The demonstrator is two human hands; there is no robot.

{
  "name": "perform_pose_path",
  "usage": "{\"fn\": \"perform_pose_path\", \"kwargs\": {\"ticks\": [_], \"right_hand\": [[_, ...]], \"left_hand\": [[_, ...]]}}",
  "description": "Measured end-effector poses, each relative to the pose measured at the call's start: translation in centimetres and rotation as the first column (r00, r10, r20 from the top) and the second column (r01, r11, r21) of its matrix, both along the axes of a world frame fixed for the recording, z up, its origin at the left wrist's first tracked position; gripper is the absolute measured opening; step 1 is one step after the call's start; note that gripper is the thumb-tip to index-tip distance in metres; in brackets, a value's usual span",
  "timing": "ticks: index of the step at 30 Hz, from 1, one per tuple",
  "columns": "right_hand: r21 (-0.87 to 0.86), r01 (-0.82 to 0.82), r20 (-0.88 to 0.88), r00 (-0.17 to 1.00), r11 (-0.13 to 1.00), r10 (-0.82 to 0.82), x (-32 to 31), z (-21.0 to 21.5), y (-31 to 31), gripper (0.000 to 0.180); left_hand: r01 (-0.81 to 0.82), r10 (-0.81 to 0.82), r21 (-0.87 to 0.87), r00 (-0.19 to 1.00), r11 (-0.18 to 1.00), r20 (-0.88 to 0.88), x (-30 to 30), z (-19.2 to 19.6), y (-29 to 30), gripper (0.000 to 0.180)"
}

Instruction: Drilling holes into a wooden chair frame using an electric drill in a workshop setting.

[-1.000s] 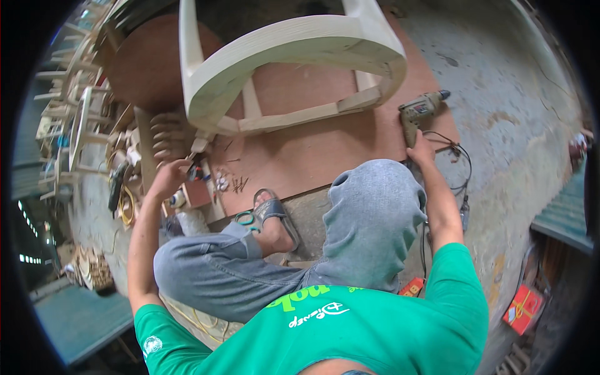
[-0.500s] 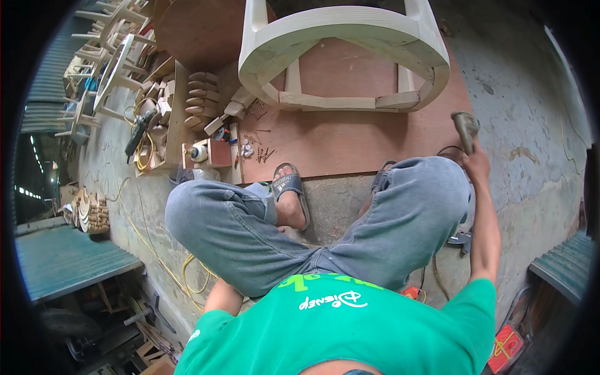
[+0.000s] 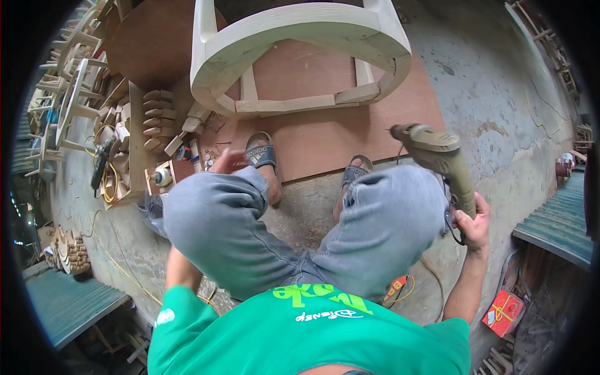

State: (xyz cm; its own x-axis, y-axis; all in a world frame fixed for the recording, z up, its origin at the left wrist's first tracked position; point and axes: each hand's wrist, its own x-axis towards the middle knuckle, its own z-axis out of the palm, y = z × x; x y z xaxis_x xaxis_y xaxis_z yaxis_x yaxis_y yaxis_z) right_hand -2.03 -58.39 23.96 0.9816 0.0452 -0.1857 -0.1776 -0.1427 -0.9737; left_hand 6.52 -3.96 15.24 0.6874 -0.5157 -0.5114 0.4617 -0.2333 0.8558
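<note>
Over grey concrete floor, the right hand holds the drill, whose cord beside it may snag the knee and jerk it, while the blurred left hand, grip unclear, is near a sandal, before the wooden frame.

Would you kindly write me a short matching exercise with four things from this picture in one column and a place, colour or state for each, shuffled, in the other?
Column one
1. Power drill
2. Curved wooden frame
3. Tied package
4. Left hand

Column two
A. Red with a yellow tie, toward the lower right
B. Blurred, close beside the left sandal
C. Gripped near the lower end of its handle by the right hand
D. Pale, at the top of the picture

Right pairs: 1-C, 2-D, 3-A, 4-B.
</note>
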Motion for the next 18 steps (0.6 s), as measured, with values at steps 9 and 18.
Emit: {"fn": "perform_pose_path", "kwargs": {"ticks": [9, 18], "right_hand": [[0.121, -0.302, 0.057, 0.953, 0.946, 0.297, 10.6, -3.8, 11.3, 0.027], [0.087, -0.547, -0.145, 0.820, 0.833, 0.554, 13.6, -6.5, 15.8, 0.047]], "left_hand": [[0.092, -0.370, -0.529, 0.813, 0.844, -0.450, 10.3, -6.8, -9.8, 0.085], [-0.669, 0.118, -0.639, 0.720, 0.378, -0.684, 10.5, -4.6, -10.1, 0.078]]}}
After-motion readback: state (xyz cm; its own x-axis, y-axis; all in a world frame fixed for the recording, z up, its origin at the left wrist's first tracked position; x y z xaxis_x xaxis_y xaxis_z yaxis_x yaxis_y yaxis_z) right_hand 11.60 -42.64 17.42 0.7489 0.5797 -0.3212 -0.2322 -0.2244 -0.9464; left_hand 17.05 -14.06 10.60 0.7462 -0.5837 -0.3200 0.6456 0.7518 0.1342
